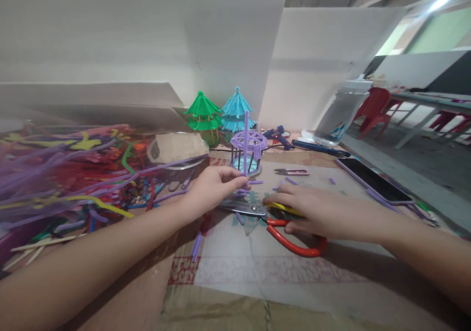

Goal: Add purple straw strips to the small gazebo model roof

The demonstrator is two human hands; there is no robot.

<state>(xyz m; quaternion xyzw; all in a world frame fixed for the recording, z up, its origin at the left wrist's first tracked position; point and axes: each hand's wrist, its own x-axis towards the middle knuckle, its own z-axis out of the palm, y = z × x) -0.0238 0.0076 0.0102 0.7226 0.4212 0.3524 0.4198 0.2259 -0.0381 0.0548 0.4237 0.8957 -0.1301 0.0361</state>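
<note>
Between the fingertips of my left hand (221,184) is an upright purple pipe cleaner (246,139), pinched near its lower end. My right hand (305,208) rests over the handles of the scissors (294,246), which have red and yellow grips; its fingers bend round the yellow part. The scissor blades (239,207) point left, below my left hand. Just behind the pipe cleaner stands a small purple pavilion-like frame (250,142) with dark posts on a light blue base. Short purple pieces (197,246) are scattered around the scissors.
Green (203,107) and blue (237,106) tiered roof models stand at the back. Colourful pipe cleaners (73,174) pile up at left. Further right are small snips (292,172), a glue gun (280,135), a phone (373,180) and a clear plastic container (344,110).
</note>
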